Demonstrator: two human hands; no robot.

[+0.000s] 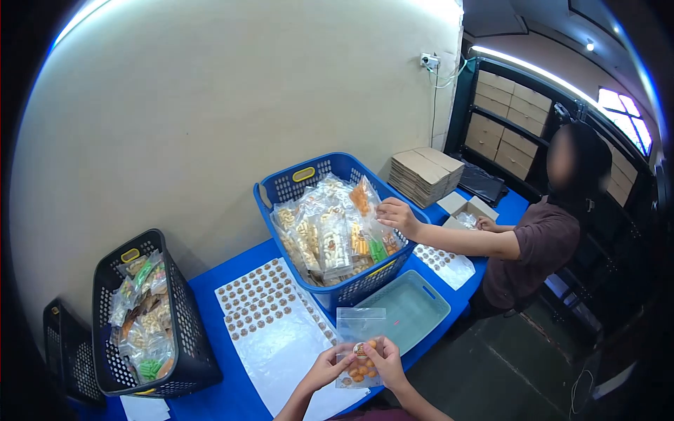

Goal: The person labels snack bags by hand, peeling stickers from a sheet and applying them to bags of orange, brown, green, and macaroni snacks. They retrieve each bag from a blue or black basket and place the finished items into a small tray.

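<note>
In front of me I hold a clear zip-top bag (361, 320) of round orange snacks upright between both hands. My left hand (327, 366) is closed on the bag's left side, its thumb beside a round sticker (360, 350). On the other side my right hand (387, 363) is closed on the bag, with the thumb at the sticker's right edge. Beneath the bag lies a white sheet with rows of round brown stickers (261, 302), partly bare of them. A greenish tray (411, 309) sits just beyond my right hand.
A blue basket (330, 298) heaped with snack bags stands ahead; a co-worker's hand (399, 216) holds a bag over it. At left are a dark basket (195, 337) of bags and another dark basket (84, 365). Stacked flat cardboard (427, 172) and an open box (453, 203) lie farther right.
</note>
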